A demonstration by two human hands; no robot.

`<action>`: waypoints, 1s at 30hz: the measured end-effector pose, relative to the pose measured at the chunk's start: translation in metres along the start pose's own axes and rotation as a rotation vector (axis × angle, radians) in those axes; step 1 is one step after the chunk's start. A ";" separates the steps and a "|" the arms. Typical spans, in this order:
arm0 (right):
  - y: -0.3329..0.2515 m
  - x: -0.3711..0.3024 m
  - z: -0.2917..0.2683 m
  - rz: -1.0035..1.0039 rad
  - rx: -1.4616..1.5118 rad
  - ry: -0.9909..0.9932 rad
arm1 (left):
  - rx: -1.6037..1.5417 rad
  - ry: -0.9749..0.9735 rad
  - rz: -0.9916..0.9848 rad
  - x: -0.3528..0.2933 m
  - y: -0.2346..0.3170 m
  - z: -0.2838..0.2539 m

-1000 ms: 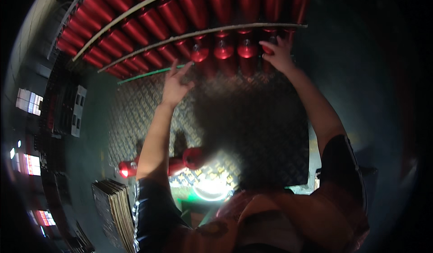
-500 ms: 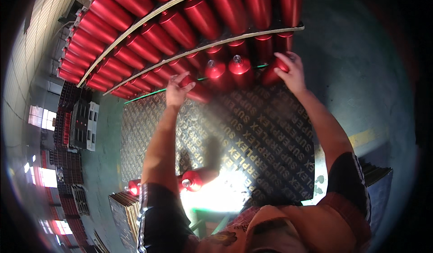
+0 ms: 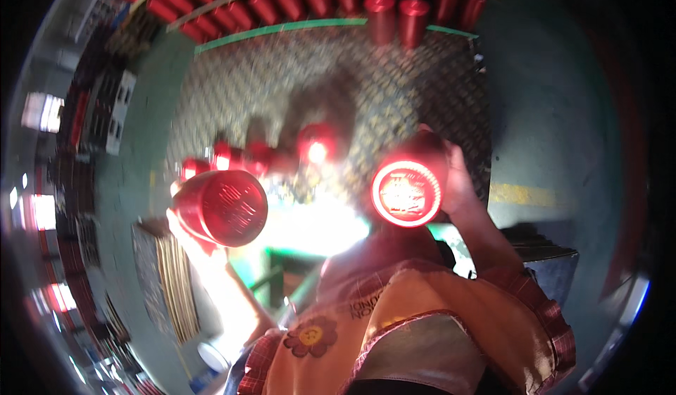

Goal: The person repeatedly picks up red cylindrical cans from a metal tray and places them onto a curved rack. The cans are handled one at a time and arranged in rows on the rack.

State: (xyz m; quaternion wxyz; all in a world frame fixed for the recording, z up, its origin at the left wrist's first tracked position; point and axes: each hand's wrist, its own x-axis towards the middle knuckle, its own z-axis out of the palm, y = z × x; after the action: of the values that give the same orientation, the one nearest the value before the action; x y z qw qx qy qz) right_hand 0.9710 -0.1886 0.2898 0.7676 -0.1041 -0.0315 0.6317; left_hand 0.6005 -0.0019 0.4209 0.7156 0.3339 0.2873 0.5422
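My left hand (image 3: 204, 247) is closed around a red metal bottle (image 3: 232, 208), tilted so that its round base shows. In my right hand (image 3: 456, 184) a second red metal bottle (image 3: 422, 157) is gripped, its base lit brightly. Both are raised close to my body over the near side of a dark printed board (image 3: 415, 85). The necks of both bottles are hidden. Beyond my left hand several more red bottles (image 3: 317, 145) stand on the board, blurred. Two other red bottles (image 3: 381, 15) stand at the board's far edge.
Stacked rows of red bottles (image 3: 289, 2), parted by thin boards, rise at the far side. A stack of sheets (image 3: 176, 282) stands at the near left and a dark stack (image 3: 549, 258) at the near right. Strong glare (image 3: 317, 222) covers the near edge.
Both hands have come back from the far row toward my body, each bringing a red bottle, now tipped base up toward view. The view has shifted nearer to me.
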 end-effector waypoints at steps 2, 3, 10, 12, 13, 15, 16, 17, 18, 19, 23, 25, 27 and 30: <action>0.056 -0.002 0.007 0.225 0.195 -0.128 | -0.138 0.042 -0.114 -0.033 -0.016 -0.050; 0.081 0.000 0.013 0.296 0.216 -0.210 | -0.217 0.062 -0.166 -0.046 -0.028 -0.074; 0.224 -0.009 0.038 0.060 -0.873 -0.352 | -0.887 0.119 -0.416 -0.103 -0.117 -0.230; 0.260 0.011 0.025 0.169 -0.582 -0.439 | -1.028 0.104 -0.444 -0.111 -0.136 -0.257; 0.274 0.020 0.019 0.350 -0.266 -0.375 | -1.091 0.091 -0.451 -0.115 -0.142 -0.266; 0.296 0.033 0.017 0.516 -0.074 -0.377 | -1.160 0.068 -0.446 -0.120 -0.150 -0.279; 0.302 0.037 0.020 0.557 -0.023 -0.382 | -1.186 0.062 -0.439 -0.122 -0.151 -0.282; 0.305 0.040 0.026 0.595 0.027 -0.385 | -1.201 0.064 -0.440 -0.123 -0.152 -0.285; 0.306 0.041 0.034 0.629 0.075 -0.389 | -1.208 0.050 -0.429 -0.124 -0.152 -0.287; 0.305 0.042 0.044 0.659 0.123 -0.392 | -1.214 0.044 -0.425 -0.125 -0.151 -0.288; 0.298 0.030 0.062 0.511 -0.338 -0.156 | -1.223 0.041 -0.420 -0.131 -0.154 -0.292; 0.288 0.024 0.052 0.665 0.005 -0.043 | -1.229 0.058 -0.404 -0.134 -0.153 -0.292; 0.264 0.018 0.036 0.607 -0.001 0.020 | -1.239 0.075 -0.386 -0.134 -0.145 -0.287; 0.183 0.016 0.019 0.401 -0.212 0.016 | -0.794 0.248 -0.203 -0.124 -0.114 -0.265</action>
State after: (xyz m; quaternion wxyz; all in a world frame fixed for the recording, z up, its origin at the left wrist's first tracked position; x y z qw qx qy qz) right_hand 0.7950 -0.1375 0.2702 0.6117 -0.1934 -0.0706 0.7639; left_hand 0.4317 -0.0990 0.1752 0.7984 -0.0650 0.1717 0.5734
